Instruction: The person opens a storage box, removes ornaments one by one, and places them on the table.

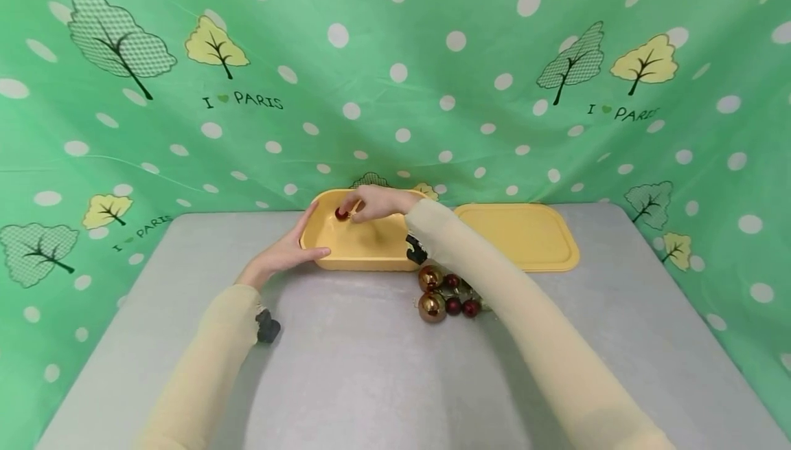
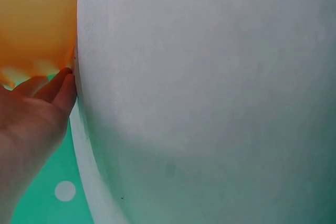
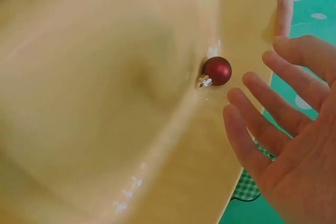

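Observation:
A small dark red Christmas bauble (image 3: 217,71) with a silvery cap lies inside the yellow plastic box (image 1: 371,264), near its left end. My right hand (image 1: 373,203) is over the box beside the bauble; the right wrist view has its fingers (image 3: 251,124) spread and apart from the bauble. At the box's front left corner my left hand (image 1: 285,249) grips the wall, thumb over the front rim and fingers along the left end. In the left wrist view the left fingers (image 2: 58,87) bend against the box's outer side.
Right of the box lies its flat yellow lid (image 1: 519,233). In front, partly behind the right sleeve, sits a cluster of gold baubles (image 1: 432,306) and small red baubles (image 1: 472,308) on the grey table (image 1: 346,367). A green dotted cloth (image 1: 395,127) hangs behind.

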The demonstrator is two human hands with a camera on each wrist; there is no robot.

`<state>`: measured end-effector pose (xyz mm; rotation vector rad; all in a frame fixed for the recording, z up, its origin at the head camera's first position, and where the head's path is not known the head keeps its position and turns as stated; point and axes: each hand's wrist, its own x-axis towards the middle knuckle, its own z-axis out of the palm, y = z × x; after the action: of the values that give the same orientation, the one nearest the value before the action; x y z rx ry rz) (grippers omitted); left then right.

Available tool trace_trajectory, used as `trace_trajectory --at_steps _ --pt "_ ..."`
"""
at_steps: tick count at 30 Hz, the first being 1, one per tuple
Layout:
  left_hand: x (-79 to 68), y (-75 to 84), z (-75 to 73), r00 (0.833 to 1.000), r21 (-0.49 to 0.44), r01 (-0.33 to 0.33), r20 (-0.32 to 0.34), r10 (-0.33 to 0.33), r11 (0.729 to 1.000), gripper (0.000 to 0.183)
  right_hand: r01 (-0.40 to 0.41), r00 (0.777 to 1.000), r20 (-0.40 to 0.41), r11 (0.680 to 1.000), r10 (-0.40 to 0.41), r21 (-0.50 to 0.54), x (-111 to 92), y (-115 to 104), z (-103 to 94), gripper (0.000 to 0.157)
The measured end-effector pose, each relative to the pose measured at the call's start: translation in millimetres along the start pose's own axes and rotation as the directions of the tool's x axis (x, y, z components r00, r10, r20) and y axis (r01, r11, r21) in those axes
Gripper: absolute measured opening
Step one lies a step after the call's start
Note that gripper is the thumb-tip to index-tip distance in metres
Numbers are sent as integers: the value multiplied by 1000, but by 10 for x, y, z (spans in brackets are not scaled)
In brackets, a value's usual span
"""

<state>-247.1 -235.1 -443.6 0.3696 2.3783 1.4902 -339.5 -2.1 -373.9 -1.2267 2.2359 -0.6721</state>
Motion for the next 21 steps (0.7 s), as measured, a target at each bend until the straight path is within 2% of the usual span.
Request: trace_trajectory --at_steps 10,21 --pt "-1 -28 -18 1000 -24 -9 10 9 1000 105 -48 999 20 997 50 -56 128 28 -55 43" --pt "13 -24 -9 1000 -20 -24 6 24 1000 105 -96 990 108 995 93 23 185 170 8 63"
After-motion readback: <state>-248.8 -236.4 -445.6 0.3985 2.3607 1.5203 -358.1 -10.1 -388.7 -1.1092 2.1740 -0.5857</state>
